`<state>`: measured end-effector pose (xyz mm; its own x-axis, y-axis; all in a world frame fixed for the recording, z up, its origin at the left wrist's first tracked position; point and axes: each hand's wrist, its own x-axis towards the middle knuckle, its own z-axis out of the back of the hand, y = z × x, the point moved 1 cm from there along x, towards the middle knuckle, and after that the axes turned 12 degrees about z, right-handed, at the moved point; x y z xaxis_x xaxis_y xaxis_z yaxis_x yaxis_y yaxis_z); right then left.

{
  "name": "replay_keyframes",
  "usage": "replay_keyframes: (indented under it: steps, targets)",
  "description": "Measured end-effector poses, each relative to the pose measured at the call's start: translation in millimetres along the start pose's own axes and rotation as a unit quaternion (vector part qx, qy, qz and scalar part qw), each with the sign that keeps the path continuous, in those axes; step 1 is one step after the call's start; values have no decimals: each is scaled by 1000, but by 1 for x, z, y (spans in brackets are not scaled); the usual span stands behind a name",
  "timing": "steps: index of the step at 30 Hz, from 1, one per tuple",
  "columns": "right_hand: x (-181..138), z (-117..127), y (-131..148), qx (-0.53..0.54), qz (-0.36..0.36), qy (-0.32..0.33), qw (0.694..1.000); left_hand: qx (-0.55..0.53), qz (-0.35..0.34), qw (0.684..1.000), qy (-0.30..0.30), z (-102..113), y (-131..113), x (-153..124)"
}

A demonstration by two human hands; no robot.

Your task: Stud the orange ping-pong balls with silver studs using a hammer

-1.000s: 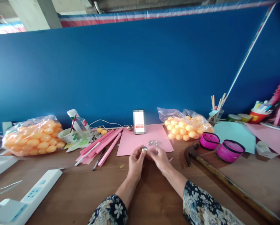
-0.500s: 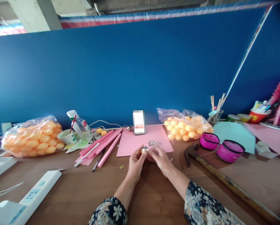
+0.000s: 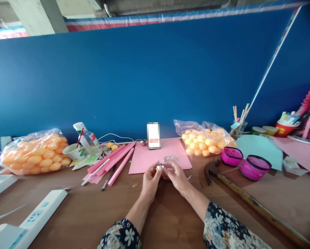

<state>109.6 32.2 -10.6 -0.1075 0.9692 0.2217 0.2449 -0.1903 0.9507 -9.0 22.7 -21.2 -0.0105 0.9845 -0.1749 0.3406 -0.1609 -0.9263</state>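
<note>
In the head view, a small ball partly covered in silver foil (image 3: 160, 166) is held between my two hands, just above the near edge of a pink sheet (image 3: 141, 162). My left hand (image 3: 150, 180) pinches it from the left with thumb and fingers. From the right, the closed fingers of my right hand (image 3: 177, 178) press against the foil. Some orange shows at the ball's lower side; my fingers hide the rest. Behind my right fingers lies a crumpled bit of silver foil (image 3: 169, 158). A shiny silver ball (image 3: 143, 142) rests at the sheet's far edge.
A blurred-out phone-like screen (image 3: 154, 136) stands behind the pink sheet. Bags of orange balls (image 3: 36, 159) flank it left and right. Pink paper strips (image 3: 113, 159) and a pen (image 3: 108, 178) lie left; a hammer (image 3: 238, 192) and magenta bands (image 3: 255, 168) lie right.
Both hands stay nearly in place, with slight finger movement on the ball. More silver seems to show on the ball's top. The view has shifted very slightly.
</note>
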Motion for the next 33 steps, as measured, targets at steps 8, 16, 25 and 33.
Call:
replay_keyframes:
  steps: [8,16,25,33]
  targets:
    - [-1,0,-3,-22,31,19,999,0,-10,1000,-8,0,1,4]
    - [-7,-1,4,-211,149,-18,966,-25,-13,999,-19,-2,-2,3]
    - [-67,38,53,-465,265,83,841,-30,-25,999,-21,-3,-1,-2]
    - [-94,175,66,-770,199,45,604,-92,-6,996,-14,-2,-1,1]
